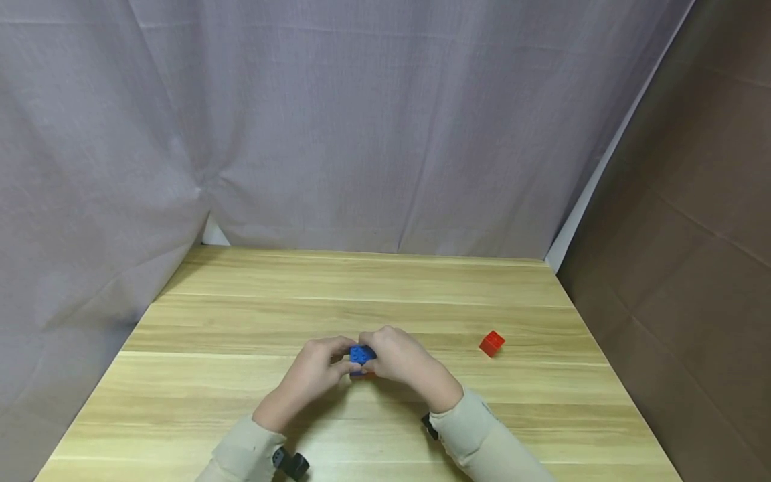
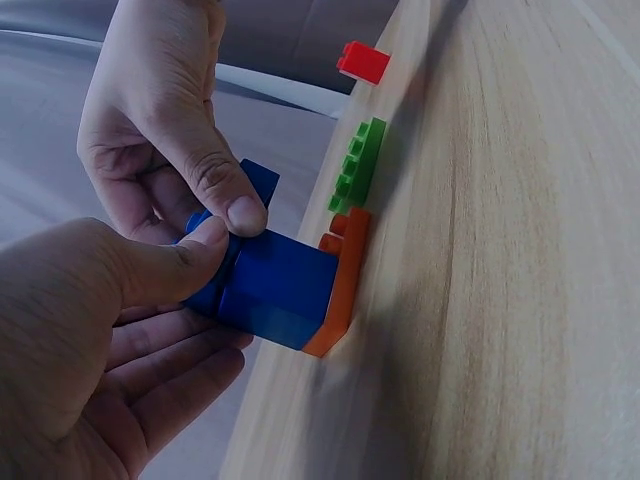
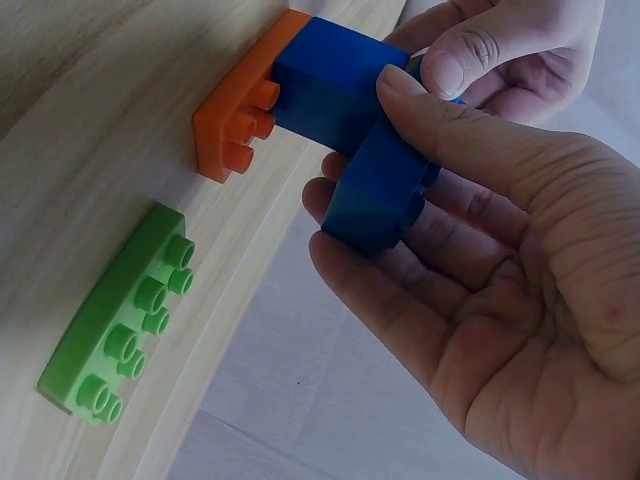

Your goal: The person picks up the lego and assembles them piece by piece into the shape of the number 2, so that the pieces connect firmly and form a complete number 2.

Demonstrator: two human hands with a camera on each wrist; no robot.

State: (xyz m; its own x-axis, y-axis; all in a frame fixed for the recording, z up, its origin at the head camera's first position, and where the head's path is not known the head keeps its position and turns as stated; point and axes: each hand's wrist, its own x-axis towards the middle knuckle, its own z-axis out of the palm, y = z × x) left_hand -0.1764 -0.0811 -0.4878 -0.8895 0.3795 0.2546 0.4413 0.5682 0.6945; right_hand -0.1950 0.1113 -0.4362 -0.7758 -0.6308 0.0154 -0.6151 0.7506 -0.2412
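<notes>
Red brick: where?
In the head view, the red brick sits on the table, right of the right hand; in the left wrist view, its nearest neighbour is the green brick.

Can't read any text, label, brand, number or sign in head view or either wrist view.
</notes>
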